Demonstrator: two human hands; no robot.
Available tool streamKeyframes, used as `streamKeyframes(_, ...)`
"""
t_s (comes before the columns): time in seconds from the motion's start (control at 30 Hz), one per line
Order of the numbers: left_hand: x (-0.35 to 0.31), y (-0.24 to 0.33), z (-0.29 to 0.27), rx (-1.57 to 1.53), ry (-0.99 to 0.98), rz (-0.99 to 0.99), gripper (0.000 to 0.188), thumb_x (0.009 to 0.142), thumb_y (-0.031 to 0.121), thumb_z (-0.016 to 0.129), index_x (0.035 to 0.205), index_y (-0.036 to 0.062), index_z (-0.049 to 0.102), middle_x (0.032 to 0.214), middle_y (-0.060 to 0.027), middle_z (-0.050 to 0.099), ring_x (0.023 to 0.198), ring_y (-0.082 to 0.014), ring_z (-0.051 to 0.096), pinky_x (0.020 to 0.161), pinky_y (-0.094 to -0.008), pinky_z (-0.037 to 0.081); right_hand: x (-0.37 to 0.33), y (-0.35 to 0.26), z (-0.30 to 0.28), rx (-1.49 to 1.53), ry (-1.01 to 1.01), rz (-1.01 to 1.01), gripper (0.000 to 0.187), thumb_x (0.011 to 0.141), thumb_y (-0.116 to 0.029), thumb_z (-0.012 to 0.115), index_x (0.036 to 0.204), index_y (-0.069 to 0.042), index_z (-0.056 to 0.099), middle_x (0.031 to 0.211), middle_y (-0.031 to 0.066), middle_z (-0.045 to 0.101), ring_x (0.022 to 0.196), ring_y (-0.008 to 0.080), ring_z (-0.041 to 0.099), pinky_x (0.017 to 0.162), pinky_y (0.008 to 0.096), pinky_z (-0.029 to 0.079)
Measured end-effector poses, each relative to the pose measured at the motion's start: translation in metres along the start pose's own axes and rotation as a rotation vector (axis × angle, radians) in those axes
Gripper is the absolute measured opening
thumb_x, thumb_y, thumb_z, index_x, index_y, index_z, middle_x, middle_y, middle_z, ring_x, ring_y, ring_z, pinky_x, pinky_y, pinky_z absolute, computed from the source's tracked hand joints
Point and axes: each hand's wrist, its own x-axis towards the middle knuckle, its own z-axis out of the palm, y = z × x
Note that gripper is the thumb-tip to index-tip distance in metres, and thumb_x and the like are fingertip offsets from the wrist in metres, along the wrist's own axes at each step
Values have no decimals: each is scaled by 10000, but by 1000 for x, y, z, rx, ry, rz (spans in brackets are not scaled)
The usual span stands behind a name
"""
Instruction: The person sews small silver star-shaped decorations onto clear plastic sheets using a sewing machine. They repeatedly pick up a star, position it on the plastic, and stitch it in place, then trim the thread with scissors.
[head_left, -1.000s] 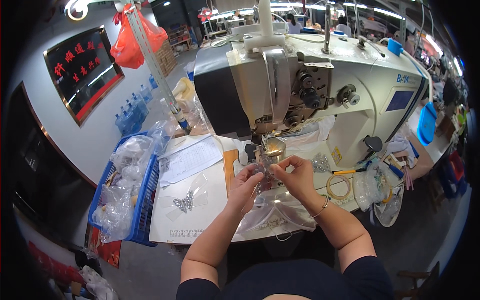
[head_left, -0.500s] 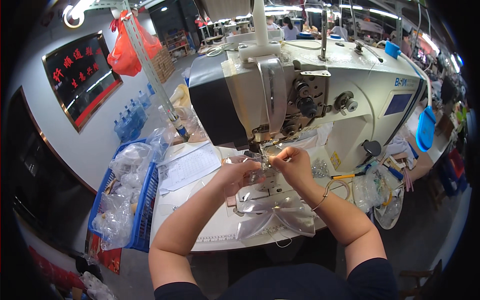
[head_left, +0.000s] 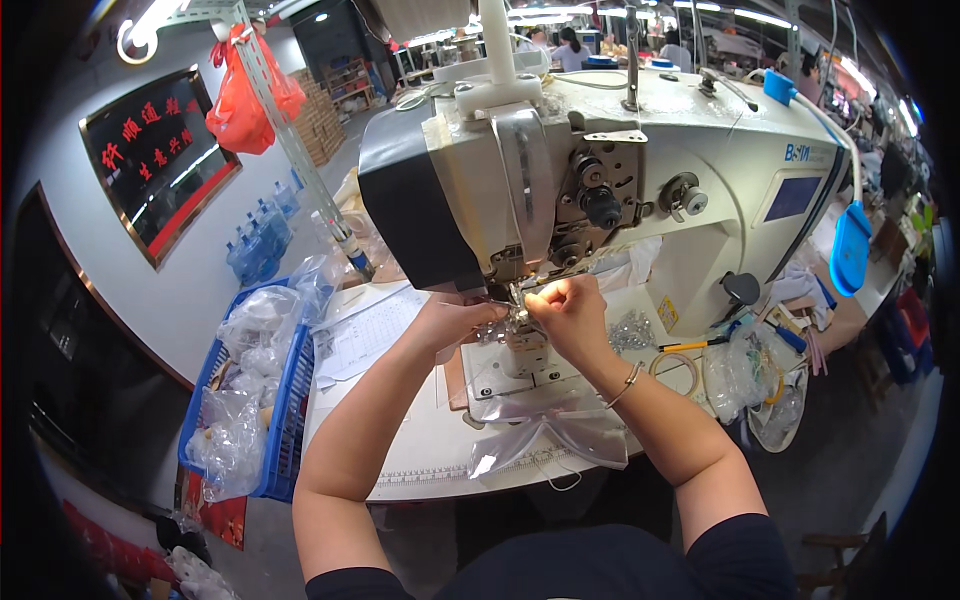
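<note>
Beneath the needle area of a post-bed sewing machine (head_left: 735, 205), a rhinestone-trimmed clear plastic piece (head_left: 487, 334) is held just above the top of the machine's post (head_left: 527, 358). By the left hand (head_left: 458, 322) the piece is gripped from its left side, with the thumb laid along it and the fingers curled beneath, almost no gap being left. By the right hand (head_left: 572, 315), thumb and forefinger are pinched together at the silvery end near the needle, and the other fingers are folded in; the exact contact there is partly hidden. A bracelet (head_left: 630, 380) is worn on the right wrist.

On the white bench (head_left: 415, 440), a second clear plastic piece (head_left: 580, 437) is laid near the front edge, beside a ruler strip (head_left: 430, 474). To the left, a printed sheet (head_left: 350, 345) is partly covered by the left forearm. To the right of the post, a pile of silvery rhinestone ornaments (head_left: 633, 330) is set down, with a tape ring (head_left: 654, 370) and a yellow pen-like tool (head_left: 684, 347) placed nearby. Clear plastic bags (head_left: 258, 330) are heaped inside a blue basket (head_left: 288, 425) at the bench's left side.
</note>
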Motion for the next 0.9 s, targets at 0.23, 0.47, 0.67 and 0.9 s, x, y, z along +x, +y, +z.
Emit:
streamKeyframes(0.23,4,2,1,-116,39,-35,166,796,0,645,953,-33,608,907,-119,635,802,-201,641,718,-336,541,10,-3,-5,-191,-117,31,190,680,-237,685,571,-92,626,607,42,586,774,267,507,718,394,378)
streamKeyframes(0.47,0,-1,-4,-254,-62,-54,189,795,-58,592,977,-45,544,905,-119,605,779,-229,640,693,-343,564,3,-2,-12,-255,-89,-106,129,696,-220,675,621,-117,654,670,13,595,866,256,485,802,407,335)
streamKeyframes(0.67,-5,5,2,-223,-40,-7,166,781,-46,615,933,-57,549,883,-125,609,772,-232,649,675,-327,568,7,-3,-16,-221,-133,-55,127,710,-233,656,658,-121,686,660,19,598,862,264,483,797,405,348)
streamKeyframes(0.9,-6,10,5,-128,17,-59,146,778,-46,621,918,-76,592,873,-142,627,748,-230,659,673,-304,557,9,-6,-21,-222,-109,-94,212,722,-238,637,603,-62,636,548,67,559,707,269,484,667,367,437)
